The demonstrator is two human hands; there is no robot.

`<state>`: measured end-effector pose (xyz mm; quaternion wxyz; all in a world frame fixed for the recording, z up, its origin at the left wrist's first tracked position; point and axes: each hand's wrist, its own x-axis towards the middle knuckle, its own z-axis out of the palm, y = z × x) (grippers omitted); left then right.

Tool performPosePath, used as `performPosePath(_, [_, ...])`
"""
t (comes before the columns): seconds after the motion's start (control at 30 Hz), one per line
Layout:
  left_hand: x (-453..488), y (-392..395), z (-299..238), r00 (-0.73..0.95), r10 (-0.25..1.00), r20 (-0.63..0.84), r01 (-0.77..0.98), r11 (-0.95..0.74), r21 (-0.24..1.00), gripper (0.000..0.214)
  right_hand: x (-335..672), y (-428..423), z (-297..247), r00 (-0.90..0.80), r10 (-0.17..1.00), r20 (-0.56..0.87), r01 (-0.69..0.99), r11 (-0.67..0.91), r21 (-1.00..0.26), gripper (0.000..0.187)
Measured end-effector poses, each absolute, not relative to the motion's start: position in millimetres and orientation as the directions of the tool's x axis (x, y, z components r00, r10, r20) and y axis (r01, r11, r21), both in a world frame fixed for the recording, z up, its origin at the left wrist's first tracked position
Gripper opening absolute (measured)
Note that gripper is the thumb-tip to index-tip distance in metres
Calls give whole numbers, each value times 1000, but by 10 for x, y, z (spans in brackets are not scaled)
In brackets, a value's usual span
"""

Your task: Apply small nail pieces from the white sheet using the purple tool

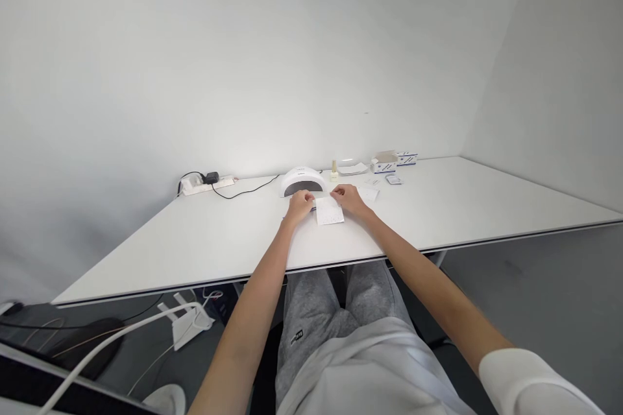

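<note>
A small white sheet (329,213) with faint marks lies on or just above the table in front of me. At its upper right edge my right hand (349,198) is closed, with thumb and fingertips pinched on the sheet. My left hand (299,205) is at the sheet's upper left corner, its fingers pressed together; whatever sits in that pinch is too small to make out. Beneath the left hand a bit of a dark blue thing shows, mostly hidden. Right behind the hands stands a white arched nail lamp (302,172) with a dark opening.
Behind the sheet are a nail polish bottle (333,173), a clear-rimmed tray (353,169), an open carton (384,163) and a small packet (394,179). Another white paper (368,194) lies beside my right hand. A power strip (207,184) with a black cable sits at the back left.
</note>
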<state>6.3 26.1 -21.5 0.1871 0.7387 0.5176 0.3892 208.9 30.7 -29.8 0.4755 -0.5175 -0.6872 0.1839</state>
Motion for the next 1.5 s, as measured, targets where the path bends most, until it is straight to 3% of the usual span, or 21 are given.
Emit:
performPosePath(0.2, [64,269,-230,224,896,384,486,-444,752,14,2061,275,-274,-68,863,500,483,467,-741,17])
performPosePath(0.8, [68,295,-255,182,865,467,467,-494,733,10,2064,300,-296,-71,865,497,481,466,-743,17])
performPosePath(1.5, [84,261,-246,202,867,456,541,-487,685,10,2088,346,-326,-24,855,519,560,441,-701,14])
